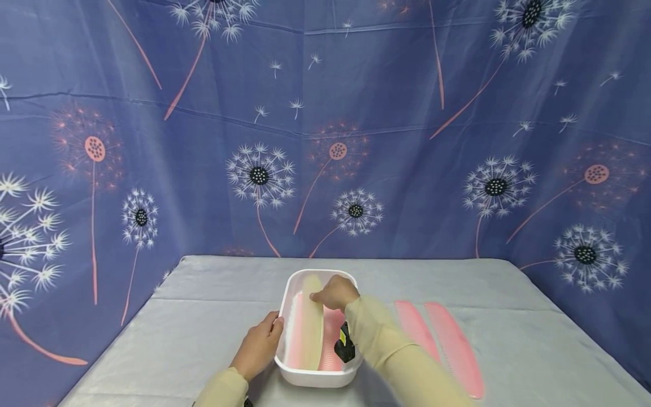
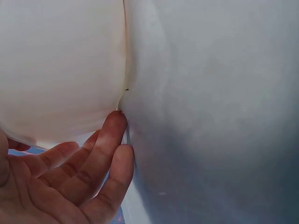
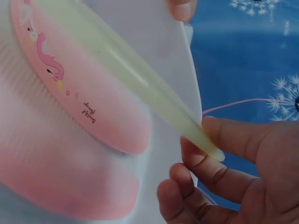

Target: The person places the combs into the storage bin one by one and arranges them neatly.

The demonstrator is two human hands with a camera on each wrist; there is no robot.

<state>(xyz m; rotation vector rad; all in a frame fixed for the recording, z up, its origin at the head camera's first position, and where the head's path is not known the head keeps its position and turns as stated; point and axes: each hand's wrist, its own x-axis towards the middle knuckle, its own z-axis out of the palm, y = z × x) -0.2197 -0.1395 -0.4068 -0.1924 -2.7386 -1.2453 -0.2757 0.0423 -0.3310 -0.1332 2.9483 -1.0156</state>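
A white plastic tub [image 1: 317, 379] stands on the cloth-covered table. My left hand [image 1: 259, 346] grips its left rim; the left wrist view shows the fingers [image 2: 105, 140] against the outer wall. My right hand [image 1: 337, 292] reaches over the tub and pinches the far end of a pale yellow comb [image 1: 311, 333] between thumb and fingers. That comb slants in the right wrist view, its edge towards the camera. Beneath it in the tub lie pink combs; one pink comb [image 3: 93, 88] bears a flamingo print and lettering. The right forearm hides part of the tub's right side.
Two pink combs lie side by side on the table right of the tub: a left one [image 1: 418, 328] and a right one [image 1: 455, 347]. A blue dandelion-print curtain [image 1: 407, 169] hangs behind the table [image 1: 224, 288] and along its sides.
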